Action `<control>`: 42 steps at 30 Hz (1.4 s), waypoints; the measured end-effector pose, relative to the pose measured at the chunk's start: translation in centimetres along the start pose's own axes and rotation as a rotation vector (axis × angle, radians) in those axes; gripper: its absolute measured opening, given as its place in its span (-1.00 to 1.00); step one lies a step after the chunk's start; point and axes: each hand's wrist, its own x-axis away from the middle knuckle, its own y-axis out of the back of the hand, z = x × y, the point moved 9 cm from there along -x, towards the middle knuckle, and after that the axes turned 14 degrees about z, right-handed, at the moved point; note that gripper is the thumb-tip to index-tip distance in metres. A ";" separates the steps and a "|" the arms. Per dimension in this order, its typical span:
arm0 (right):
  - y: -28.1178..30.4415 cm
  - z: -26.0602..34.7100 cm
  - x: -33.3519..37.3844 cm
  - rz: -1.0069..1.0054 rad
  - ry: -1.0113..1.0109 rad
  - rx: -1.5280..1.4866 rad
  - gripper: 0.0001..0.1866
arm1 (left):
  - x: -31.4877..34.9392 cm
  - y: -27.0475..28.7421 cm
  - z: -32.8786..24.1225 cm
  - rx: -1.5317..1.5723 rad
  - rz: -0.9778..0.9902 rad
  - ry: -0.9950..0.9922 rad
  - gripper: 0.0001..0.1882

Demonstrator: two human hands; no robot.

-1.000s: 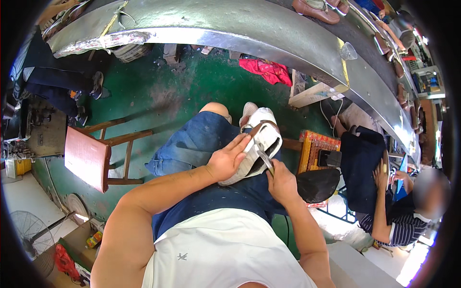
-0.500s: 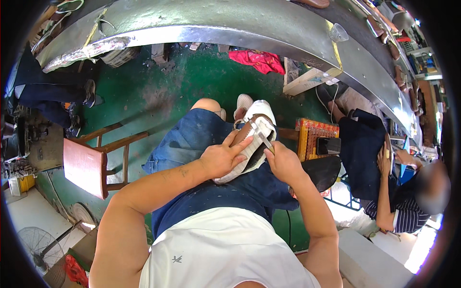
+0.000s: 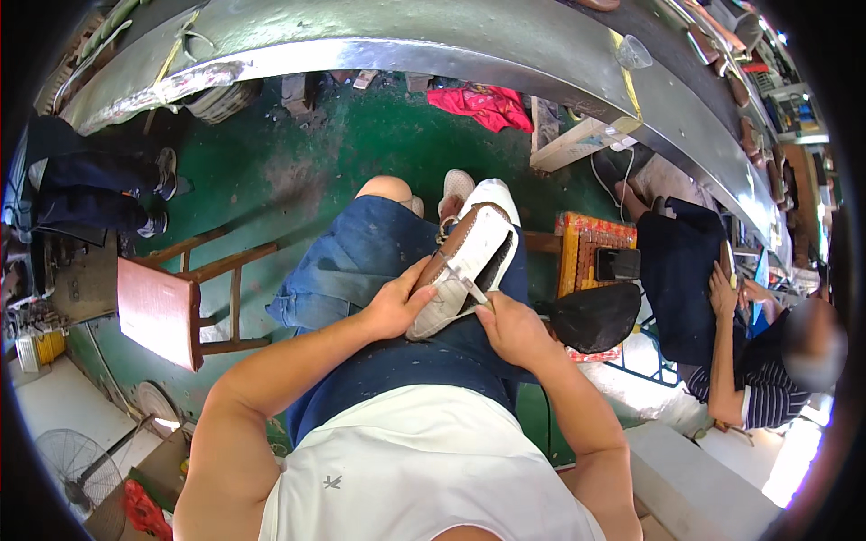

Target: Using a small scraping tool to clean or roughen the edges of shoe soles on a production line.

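A brown leather shoe [image 3: 462,236] with a pale inner lining lies slantwise across my lap, its long opening showing. A rounded white piece [image 3: 494,193] appears at its far end; I cannot tell if it belongs to the shoe. My left hand [image 3: 397,302] grips the near left side of the shoe, thumb on the pale lining. In my right hand [image 3: 516,330] is a slim tool with a metal head [image 3: 465,278], its grip hidden by my fingers. That metal head rests on or just above the lining, close to my left fingertips; its exact kind is unclear.
A long metal-edged workbench [image 3: 361,63] curves across the far side. A wooden stool [image 3: 161,311] stands left. At right, a black bag [image 3: 595,318] and a phone [image 3: 618,264] lie on a beaded seat [image 3: 577,257]. A seated person [image 3: 686,279] works further right; another person's legs [image 3: 99,185] show left.
The tool's metal head and both my hands have shifted toward the shoe's near end. The shoe has tilted, so more of its brown side shows. At left, the person's feet have moved.
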 end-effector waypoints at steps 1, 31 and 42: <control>0.2 0.5 0.1 0.003 0.007 0.003 -0.58 | 0.0 0.2 0.4 0.001 -0.008 0.002 -0.29; -0.7 -5.1 6.0 -0.278 0.083 -0.759 -0.71 | -1.9 7.3 -19.1 0.059 -0.174 -0.242 -0.20; 0.2 -0.9 3.8 0.219 -0.008 -0.735 -0.67 | -7.4 0.7 -2.6 0.779 0.154 -0.174 -0.31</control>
